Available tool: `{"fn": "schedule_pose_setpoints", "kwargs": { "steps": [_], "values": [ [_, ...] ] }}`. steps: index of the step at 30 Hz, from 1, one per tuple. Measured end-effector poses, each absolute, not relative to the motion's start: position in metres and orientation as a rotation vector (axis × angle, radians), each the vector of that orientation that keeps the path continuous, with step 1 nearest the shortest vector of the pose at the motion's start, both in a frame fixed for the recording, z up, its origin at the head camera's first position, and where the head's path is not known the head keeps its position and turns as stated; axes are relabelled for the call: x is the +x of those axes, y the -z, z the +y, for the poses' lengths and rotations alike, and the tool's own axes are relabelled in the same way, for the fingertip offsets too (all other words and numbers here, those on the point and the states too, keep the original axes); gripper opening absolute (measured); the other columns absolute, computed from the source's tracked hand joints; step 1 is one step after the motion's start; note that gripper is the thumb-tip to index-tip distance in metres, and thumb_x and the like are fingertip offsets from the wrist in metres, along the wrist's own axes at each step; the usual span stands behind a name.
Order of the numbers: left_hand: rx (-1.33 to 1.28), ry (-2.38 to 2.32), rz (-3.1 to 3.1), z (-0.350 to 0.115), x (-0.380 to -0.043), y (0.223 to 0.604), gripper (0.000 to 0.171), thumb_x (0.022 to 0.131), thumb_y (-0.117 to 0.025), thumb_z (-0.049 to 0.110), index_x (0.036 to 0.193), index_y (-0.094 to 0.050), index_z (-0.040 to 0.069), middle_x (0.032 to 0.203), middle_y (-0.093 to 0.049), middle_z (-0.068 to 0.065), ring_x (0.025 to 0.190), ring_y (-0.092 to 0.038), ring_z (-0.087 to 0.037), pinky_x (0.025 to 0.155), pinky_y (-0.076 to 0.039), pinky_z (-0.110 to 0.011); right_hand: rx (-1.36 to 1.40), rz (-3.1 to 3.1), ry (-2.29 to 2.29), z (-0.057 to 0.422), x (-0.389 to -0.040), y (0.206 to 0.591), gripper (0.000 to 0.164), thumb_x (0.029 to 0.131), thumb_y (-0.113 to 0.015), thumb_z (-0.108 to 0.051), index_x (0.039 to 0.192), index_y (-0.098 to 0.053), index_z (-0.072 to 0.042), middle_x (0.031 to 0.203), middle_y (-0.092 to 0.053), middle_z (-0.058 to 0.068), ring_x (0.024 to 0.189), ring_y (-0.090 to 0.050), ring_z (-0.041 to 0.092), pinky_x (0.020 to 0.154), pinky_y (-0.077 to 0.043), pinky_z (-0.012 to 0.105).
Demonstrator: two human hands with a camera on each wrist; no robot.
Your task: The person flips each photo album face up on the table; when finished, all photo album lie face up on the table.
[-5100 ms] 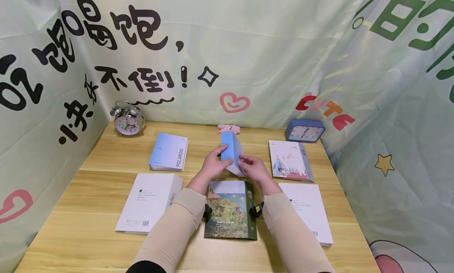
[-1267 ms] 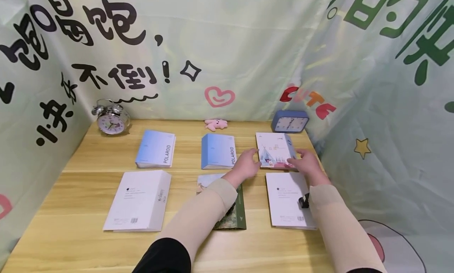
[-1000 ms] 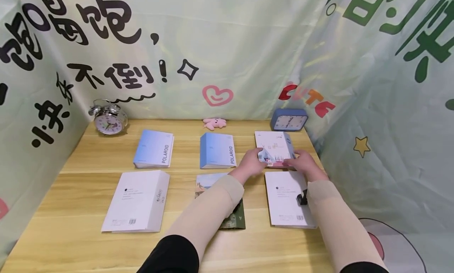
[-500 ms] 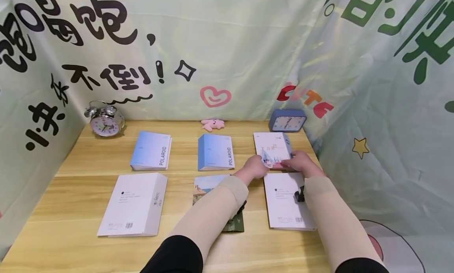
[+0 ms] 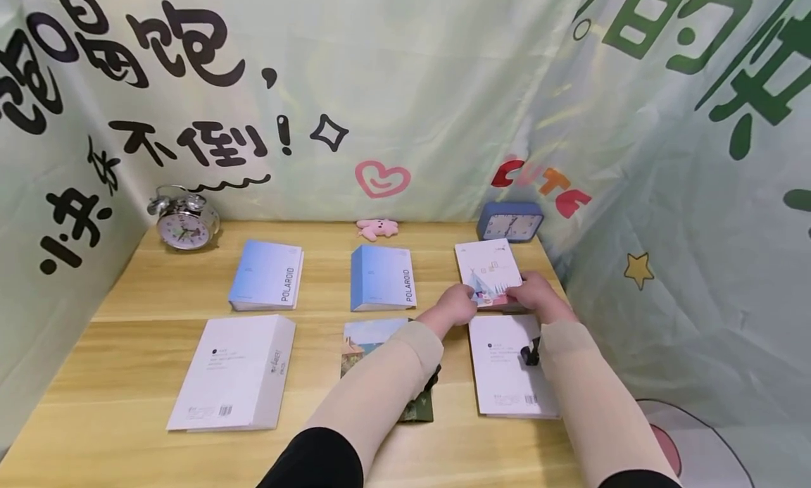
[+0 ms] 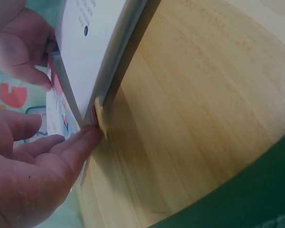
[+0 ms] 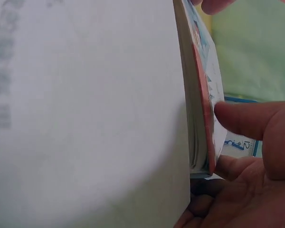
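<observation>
A white photo album with a tent picture on its cover lies at the back right, between both hands. My right hand pinches its near right corner, the thumb on the cover and the fingers at the side and below. At the near left corner is my left hand; the left wrist view shows its fingers fairly straight along the album's edge, the thumb held apart. Just in front lies a larger white album, back cover up, partly covered by my right sleeve. The right wrist view shows the tent album's page edges.
Two blue POLAROID albums stand in the back row on the wooden table. A thick white album lies front left; a painted album sits under my left arm. Behind are an alarm clock, pink toy and blue clock.
Earlier, both hands held the middle blue album; it now lies flat. Since then they have moved right to the tent album, the left hand has come to its near corner, and the album has turned slightly.
</observation>
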State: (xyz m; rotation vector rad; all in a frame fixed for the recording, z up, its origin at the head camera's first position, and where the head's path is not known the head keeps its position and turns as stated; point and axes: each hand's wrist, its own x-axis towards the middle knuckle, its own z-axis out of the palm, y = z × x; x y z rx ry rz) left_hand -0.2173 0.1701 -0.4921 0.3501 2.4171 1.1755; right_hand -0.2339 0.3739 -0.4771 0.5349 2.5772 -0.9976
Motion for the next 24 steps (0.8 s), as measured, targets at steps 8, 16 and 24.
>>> {"fn": "schedule_pose_setpoints", "kwargs": {
  "steps": [8,16,24],
  "values": [
    [0.323,-1.242,2.371,0.168,-0.215,0.497,0.051,0.103,-0.067,0.015,0.15,-0.056,-0.002,0.15,-0.059,-0.016,0.126,-0.06,-0.024,0.107,-0.049,-0.032,0.618,2.6,1.128,0.37,-0.227,0.466,0.066,0.105,-0.052,-0.017,0.161,-0.029,0.01,0.161,-0.035,0.035,0.141,-0.04,0.047,0.123,-0.029,0.059],
    [0.315,-1.332,2.32,0.165,-0.216,0.498,0.063,0.102,-0.072,0.021,0.157,-0.048,0.0,0.151,-0.057,-0.018,0.124,-0.06,-0.025,0.105,-0.051,-0.034,0.48,2.697,1.127,0.36,-0.219,0.438,0.063,0.108,-0.057,-0.025,0.16,-0.037,0.004,0.155,-0.043,0.035,0.136,-0.049,0.049,0.113,-0.043,0.06],
    [0.356,-1.283,2.354,0.17,-0.216,0.5,0.06,0.103,-0.07,0.021,0.156,-0.05,0.002,0.151,-0.058,-0.018,0.13,-0.059,-0.027,0.109,-0.049,-0.035,0.427,2.75,1.092,0.35,-0.214,0.427,0.066,0.106,-0.062,-0.027,0.16,-0.038,0.002,0.157,-0.041,0.035,0.139,-0.046,0.051,0.113,-0.044,0.06]
  ]
}}
